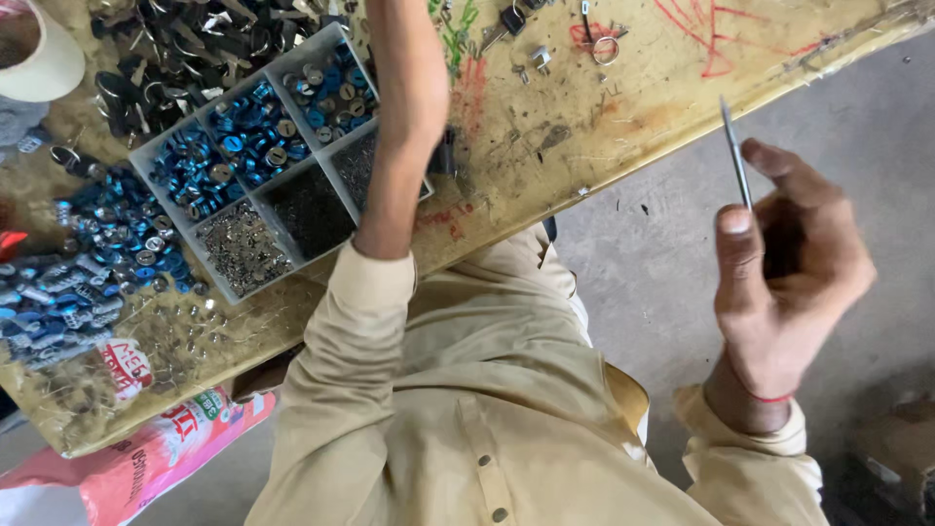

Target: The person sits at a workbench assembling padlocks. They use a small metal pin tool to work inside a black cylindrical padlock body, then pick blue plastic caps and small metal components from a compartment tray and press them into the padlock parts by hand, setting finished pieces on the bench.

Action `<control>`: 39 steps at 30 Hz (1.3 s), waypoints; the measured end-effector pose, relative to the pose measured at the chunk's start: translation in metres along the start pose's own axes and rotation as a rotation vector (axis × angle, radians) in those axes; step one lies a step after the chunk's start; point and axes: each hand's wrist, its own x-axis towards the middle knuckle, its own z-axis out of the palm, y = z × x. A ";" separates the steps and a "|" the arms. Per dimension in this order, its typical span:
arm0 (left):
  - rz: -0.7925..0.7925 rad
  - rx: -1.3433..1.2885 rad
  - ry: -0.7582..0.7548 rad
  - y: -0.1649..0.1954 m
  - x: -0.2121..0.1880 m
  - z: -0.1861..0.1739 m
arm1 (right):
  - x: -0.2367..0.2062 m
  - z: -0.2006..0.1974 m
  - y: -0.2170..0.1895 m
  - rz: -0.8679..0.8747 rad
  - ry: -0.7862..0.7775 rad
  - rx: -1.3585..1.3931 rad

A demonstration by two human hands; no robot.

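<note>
My right hand [789,282] is raised off the table's side, over the grey floor. Its thumb and fingers pinch a thin metal rod [735,156] that points up. My left forearm [399,127] reaches across the worn yellow table [633,88] and leaves the frame at the top, so the left hand itself is hidden. The arm passes over the right side of a grey compartment tray [137,166]. Its cells hold blue lock cylinders [243,136], small silver parts [239,248] and dark tiny pins [312,209].
A heap of black keys [185,49] lies behind the tray. More blue cylinders [97,253] are piled at the left. A key ring [606,49] and small metal bits lie at the top. A pink bag [146,458] sits below the table edge.
</note>
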 end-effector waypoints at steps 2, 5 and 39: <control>0.084 -0.336 -0.268 0.044 -0.051 0.016 | -0.008 0.016 0.021 0.032 -0.011 0.183; -0.070 -0.348 -0.710 0.086 -0.144 0.030 | -0.032 0.040 0.057 0.091 -0.085 0.311; -0.134 -0.326 -0.642 0.065 -0.242 -0.099 | -0.131 0.101 0.280 0.541 0.539 0.500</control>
